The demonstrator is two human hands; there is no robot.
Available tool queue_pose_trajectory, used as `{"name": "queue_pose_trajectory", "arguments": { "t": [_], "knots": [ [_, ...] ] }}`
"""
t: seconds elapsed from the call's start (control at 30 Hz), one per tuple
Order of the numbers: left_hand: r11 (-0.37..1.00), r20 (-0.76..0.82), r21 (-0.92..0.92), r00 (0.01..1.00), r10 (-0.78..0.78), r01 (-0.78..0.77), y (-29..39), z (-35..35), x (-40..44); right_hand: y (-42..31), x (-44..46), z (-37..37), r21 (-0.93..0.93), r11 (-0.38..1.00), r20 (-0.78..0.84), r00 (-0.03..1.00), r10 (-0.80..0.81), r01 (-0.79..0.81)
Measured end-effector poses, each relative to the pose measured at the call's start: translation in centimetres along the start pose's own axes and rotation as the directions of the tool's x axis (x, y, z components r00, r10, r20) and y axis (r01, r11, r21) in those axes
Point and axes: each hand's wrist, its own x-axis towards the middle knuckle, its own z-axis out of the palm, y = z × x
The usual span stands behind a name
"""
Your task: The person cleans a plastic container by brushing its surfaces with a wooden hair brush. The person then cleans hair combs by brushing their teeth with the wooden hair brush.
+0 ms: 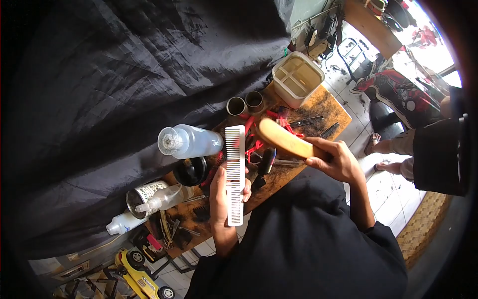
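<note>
A white wide comb stands upright in view, with my left hand closed round its lower half. My right hand grips one end of a curved wooden brush, whose other end points to the upper left, near the top of the comb. Beneath both is a wooden table scattered with dark hair. Red-handled tools, scissors and a small dark bottle lie on it between and behind my hands. Left of the comb is a translucent bottle.
A lidded white container and two metal cups stand at the table's back. Spray bottle, tin and black bowl are at left. A yellow toy car is lower left. Another person's legs show at right.
</note>
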Motion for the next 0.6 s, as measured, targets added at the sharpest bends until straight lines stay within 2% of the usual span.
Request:
{"name": "queue_pose_trajectory", "arguments": {
  "t": [0.13, 0.17, 0.2, 0.27, 0.3, 0.33, 0.4, 0.43, 0.47, 0.53, 0.6],
  "knots": [
    [0.993, 0.035, 0.12, 0.999, -0.006, 0.002, 0.0, 0.5, -0.3, -0.7, 0.3, 0.8, 0.085, 0.996, -0.029, 1.0, 0.005, -0.002],
    [0.993, 0.011, 0.118, 1.0, 0.03, -0.031, 0.0, 1.0, -0.3, -0.1, 0.3, 1.2, 0.049, 0.995, -0.036, 0.996, -0.084, 0.086],
    [0.992, 0.011, 0.119, 1.0, 0.029, -0.03, -0.1, 0.8, -0.3, -1.1, 0.3, 0.7, -0.035, 0.998, 0.069, 0.997, -0.043, 0.045],
    [0.995, -0.024, 0.093, 0.999, 0.041, -0.039, -0.3, 0.1, -0.2, -1.3, 0.1, 0.6, -0.008, 0.999, 0.249, 0.968, -0.041, 0.044],
    [0.991, -0.105, 0.118, 0.992, 0.07, -0.058, 0.4, 1.5, -0.1, -0.6, 0.1, 0.9, 0.002, 0.993, 0.293, 0.949, -0.114, 0.118],
    [0.991, -0.106, 0.118, 0.992, 0.071, -0.058, 0.3, 1.3, 0.0, -0.4, 0.1, 0.8, 0.001, 0.993, 0.294, 0.949, -0.114, 0.118],
    [0.985, -0.045, 0.138, 0.993, 0.107, -0.1, 0.1, 0.7, 0.2, -0.9, 0.1, 0.5, 0.013, 0.996, 0.258, 0.962, -0.093, 0.093],
    [0.985, -0.022, 0.125, 0.992, 0.122, -0.119, 0.3, 1.2, 0.4, -0.1, 0.0, 0.7, 0.015, 0.99, 0.168, 0.975, -0.143, 0.142],
    [0.985, -0.022, 0.126, 0.992, 0.124, -0.121, 0.2, 1.1, 0.4, -0.4, 0.0, 0.6, 0.053, 0.997, 0.118, 0.991, -0.067, 0.061],
    [0.995, 0.001, 0.071, 0.998, 0.065, -0.065, 0.0, 0.9, 0.3, 0.1, 0.2, 1.2, 0.16, 0.987, -0.007, 1.0, -0.016, 0.017],
    [0.994, 0.011, 0.089, 0.998, 0.064, -0.064, 0.0, 1.4, 0.3, -0.2, 0.4, 1.4, 0.136, 0.991, -0.046, 0.999, -0.013, 0.019]
  ]
}}
